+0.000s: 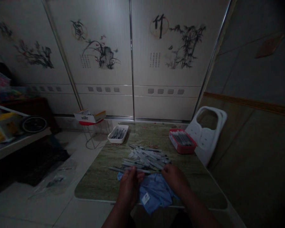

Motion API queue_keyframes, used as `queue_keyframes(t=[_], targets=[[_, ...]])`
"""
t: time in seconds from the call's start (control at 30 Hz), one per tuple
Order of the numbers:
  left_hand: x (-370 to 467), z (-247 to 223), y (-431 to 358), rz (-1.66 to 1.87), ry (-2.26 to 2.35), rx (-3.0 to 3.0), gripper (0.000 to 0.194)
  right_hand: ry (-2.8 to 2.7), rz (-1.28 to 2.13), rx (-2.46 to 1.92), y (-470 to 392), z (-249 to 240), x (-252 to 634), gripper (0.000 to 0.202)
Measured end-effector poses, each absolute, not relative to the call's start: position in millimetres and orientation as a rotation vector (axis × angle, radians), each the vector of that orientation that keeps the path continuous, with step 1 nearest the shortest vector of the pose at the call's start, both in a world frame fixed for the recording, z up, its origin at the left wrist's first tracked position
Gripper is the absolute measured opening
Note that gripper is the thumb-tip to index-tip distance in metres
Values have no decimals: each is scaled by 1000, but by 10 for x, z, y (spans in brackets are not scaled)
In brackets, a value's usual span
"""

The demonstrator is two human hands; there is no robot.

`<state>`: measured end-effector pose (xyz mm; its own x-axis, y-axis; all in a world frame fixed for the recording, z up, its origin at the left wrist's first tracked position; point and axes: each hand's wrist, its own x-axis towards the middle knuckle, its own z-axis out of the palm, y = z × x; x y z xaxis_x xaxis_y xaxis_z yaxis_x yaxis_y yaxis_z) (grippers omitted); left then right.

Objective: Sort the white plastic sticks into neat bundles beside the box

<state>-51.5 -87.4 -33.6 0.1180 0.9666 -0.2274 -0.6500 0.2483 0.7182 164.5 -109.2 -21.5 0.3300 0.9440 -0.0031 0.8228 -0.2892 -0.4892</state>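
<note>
A loose heap of slim, pale pens (148, 156) with dark tips lies in the middle of the low table. My left hand (129, 186) is at the heap's near left side, thumb and fingers closed on a pen (142, 170) that points right. Close to the heap's right end, my right hand (175, 179) has its fingers pinched together; whatever they hold is hidden. Between my wrists a crumpled blue cloth (156, 191) with a white label hangs over the table's front edge.
On the green table (99, 183) stand a white tray (118, 134) of pens at back left and a red basket (182, 141) of pens at right. A folded white chair (205, 133) leans beyond it. A box (89, 117) sits on a red stool (91, 123).
</note>
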Motion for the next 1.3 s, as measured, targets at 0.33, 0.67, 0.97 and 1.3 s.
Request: queue_keyframes(t=[0.33,0.67,0.97,1.3], targets=[[-505,-288,-889,1262,779,502,27,-1035,875,-1541,-1204,-137,1563,21],[-512,-288,-900,1259,769,514,27,-564,1408,-985,-1390,-177,1294,32],[-513,-286,-901,1257,749,505,26,-624,1354,-1069,-1380,-111,1132,39],[-512,-265,-903,1259,779,503,26,-696,1209,-1108,-1346,-219,998,45]])
